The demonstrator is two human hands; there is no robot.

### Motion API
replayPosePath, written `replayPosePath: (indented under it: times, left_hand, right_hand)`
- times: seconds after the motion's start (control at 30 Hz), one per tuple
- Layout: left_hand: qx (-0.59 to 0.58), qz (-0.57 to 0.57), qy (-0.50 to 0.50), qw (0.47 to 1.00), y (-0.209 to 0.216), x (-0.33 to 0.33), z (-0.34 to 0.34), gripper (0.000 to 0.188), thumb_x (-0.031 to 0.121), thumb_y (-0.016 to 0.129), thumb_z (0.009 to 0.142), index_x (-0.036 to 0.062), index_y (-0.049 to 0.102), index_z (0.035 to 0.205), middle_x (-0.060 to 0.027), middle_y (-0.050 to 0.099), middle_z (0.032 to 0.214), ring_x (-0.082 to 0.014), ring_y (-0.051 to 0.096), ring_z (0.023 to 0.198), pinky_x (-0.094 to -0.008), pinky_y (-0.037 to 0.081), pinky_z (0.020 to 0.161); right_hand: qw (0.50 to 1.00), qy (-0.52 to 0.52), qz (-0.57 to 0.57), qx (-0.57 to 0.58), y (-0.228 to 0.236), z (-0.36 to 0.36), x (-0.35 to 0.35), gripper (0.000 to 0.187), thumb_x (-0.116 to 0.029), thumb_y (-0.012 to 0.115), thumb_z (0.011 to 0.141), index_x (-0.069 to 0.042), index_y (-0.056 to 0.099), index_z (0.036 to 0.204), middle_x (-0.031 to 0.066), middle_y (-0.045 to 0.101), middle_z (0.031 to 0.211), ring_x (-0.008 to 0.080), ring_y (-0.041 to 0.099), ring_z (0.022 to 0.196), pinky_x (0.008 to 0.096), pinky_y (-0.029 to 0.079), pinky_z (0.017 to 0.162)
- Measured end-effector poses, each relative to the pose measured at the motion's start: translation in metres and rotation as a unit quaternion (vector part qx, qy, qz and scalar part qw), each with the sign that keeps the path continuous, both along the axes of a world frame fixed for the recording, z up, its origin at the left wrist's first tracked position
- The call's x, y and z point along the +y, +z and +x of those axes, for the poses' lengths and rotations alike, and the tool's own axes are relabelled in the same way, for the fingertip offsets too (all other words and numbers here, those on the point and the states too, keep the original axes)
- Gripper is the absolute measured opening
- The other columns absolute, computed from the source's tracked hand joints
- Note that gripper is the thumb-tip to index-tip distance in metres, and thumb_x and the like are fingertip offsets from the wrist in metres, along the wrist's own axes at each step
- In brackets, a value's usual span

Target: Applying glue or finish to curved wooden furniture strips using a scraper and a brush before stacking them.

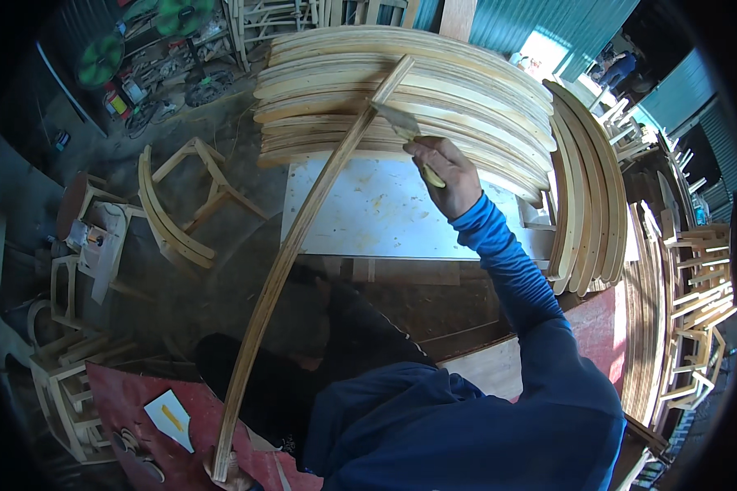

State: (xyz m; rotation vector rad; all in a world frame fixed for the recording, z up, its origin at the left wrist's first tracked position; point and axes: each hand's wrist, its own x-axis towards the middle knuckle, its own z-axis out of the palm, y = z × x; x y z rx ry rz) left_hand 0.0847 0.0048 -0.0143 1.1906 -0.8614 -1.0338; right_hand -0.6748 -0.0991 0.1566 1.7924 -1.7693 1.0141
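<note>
A long, gently curved wooden strip (303, 221) slants from the lower left up over a stack of similar curved slats (418, 78). At the lower edge my left hand (236, 476) is closed round the strip's near end, only partly in view. My right hand (450, 176) grips a putty knife (401, 124) with a yellowish handle. The blade's tip meets or nearly meets the strip's right side close to its far end; contact cannot be told for certain. The slats lie on a white tabletop (368, 213) marked with small smears.
More curved pieces (585, 196) lean at the table's right end. On a red board (131, 409) at lower left lies a white plate (170, 419) with a yellow smear. Wooden frames (209, 184) stand on the left, green fans (100, 59) behind. Stacked chair frames (700, 327) line the right.
</note>
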Motion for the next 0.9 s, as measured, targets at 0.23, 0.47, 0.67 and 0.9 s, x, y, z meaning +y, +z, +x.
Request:
replayPosePath:
  times: [0.23,0.47,0.67,0.9]
  left_hand:
    - [0.029,0.007,0.007,1.000,0.009,0.006,-0.007,0.056,0.032,0.068,0.091,-0.0020,0.052,0.132,-0.0293,0.060,0.122,-0.0444,0.064,0.104,-0.0544,0.057,0.091]
    - [0.045,0.023,0.003,0.999,0.029,0.014,-0.004,0.056,0.032,0.070,0.089,-0.0007,0.053,0.131,-0.0272,0.061,0.122,-0.0430,0.063,0.106,-0.0538,0.056,0.092]
    - [0.070,0.037,-0.007,0.997,0.038,0.013,-0.018,0.056,0.032,0.072,0.088,0.0004,0.054,0.131,-0.0255,0.061,0.122,-0.0417,0.063,0.107,-0.0533,0.055,0.094]
    - [0.110,0.057,-0.043,0.991,0.039,-0.005,-0.040,0.056,0.032,0.074,0.087,0.0016,0.055,0.130,-0.0234,0.062,0.122,-0.0403,0.062,0.108,-0.0527,0.054,0.095]
  right_hand:
    - [0.979,-0.010,0.153,0.135,-0.026,0.010,-0.001,0.046,0.000,0.069,0.082,-0.012,0.067,0.127,0.0128,0.065,0.121,0.0315,0.067,0.103,0.0381,0.060,0.084]
    - [0.997,0.027,0.075,0.007,0.042,0.013,0.002,0.027,-0.002,0.071,0.087,-0.004,0.071,0.113,0.0151,0.072,0.102,0.0327,0.071,0.090,0.0377,0.060,0.078]
    - [0.987,-0.048,0.110,0.102,0.048,-0.025,-0.034,0.026,-0.004,0.069,0.088,-0.005,0.072,0.114,0.0140,0.073,0.107,0.0340,0.071,0.092,0.0367,0.059,0.083]
    - [0.990,0.052,0.130,-0.029,0.084,-0.021,-0.006,0.023,-0.010,0.072,0.091,-0.004,0.073,0.113,0.0149,0.074,0.106,0.0303,0.073,0.097,0.0383,0.059,0.086]
